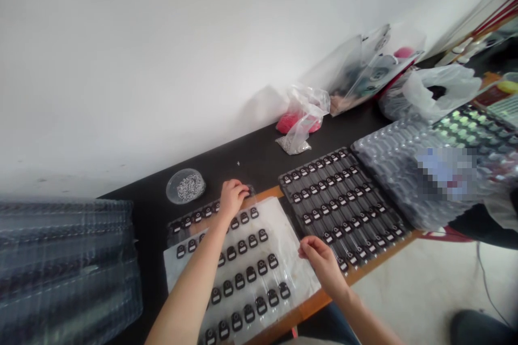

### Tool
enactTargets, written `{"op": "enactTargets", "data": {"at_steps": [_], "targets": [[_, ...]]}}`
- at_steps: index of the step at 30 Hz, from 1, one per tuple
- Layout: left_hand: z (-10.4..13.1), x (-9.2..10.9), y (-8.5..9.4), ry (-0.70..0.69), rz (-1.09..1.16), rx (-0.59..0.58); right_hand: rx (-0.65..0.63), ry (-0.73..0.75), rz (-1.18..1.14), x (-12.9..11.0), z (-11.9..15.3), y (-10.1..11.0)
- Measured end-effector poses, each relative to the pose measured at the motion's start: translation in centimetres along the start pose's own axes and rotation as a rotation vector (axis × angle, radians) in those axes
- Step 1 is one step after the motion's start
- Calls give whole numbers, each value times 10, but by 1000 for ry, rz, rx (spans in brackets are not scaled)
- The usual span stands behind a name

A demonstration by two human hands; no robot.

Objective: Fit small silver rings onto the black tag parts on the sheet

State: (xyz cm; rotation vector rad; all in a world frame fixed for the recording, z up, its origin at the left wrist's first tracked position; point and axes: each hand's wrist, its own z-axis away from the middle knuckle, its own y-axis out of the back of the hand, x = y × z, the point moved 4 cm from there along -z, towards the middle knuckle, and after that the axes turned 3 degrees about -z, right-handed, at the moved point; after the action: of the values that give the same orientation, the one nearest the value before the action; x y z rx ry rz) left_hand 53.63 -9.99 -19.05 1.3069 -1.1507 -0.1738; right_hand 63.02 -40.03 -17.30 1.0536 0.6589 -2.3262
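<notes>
A clear tray with rows of small black pieces, each with a white label, lies on white paper before me. My left hand is over the tray's far row, fingers bent down close together at a black piece near the top right corner; its fingertips partly hide what they touch. To the right of the paper, my right hand hovers near its edge with thumb and fingertips pinched. Whatever is between them is too small to make out. Beyond my right hand lies a second tray filled with similar black pieces.
A round dish of small metal parts stands at the back left. Stacked clear trays fill the left side. Plastic bags with red and silvery contents lie near the wall. More empty-looking trays and a white bag are at the right.
</notes>
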Motion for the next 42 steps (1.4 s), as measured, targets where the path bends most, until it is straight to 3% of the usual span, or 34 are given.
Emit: {"op": "enactTargets", "data": {"at_steps": [5, 8, 11, 16, 20, 27, 33, 42], "targets": [[3, 4, 13, 4, 20, 34, 6, 1, -4, -3, 2, 0], [16, 16, 28, 96, 91, 120, 2, 27, 26, -10, 4, -5], [45, 39, 34, 311, 362, 158, -34, 115, 100, -24, 1, -21], [108, 94, 8, 835, 1084, -31, -122, 424, 306, -50, -9, -65], [128, 116, 4, 1004, 1410, 16, -207, 570, 426, -57, -10, -93], [141, 102, 16, 1111, 1508, 74, -342, 617, 552, -53, 3, -116], [151, 98, 17, 1085, 1636, 42, -410, 639, 568, -54, 11, -125], [156, 94, 30, 1053, 1729, 123, -413, 590, 491, -50, 12, -134]]}}
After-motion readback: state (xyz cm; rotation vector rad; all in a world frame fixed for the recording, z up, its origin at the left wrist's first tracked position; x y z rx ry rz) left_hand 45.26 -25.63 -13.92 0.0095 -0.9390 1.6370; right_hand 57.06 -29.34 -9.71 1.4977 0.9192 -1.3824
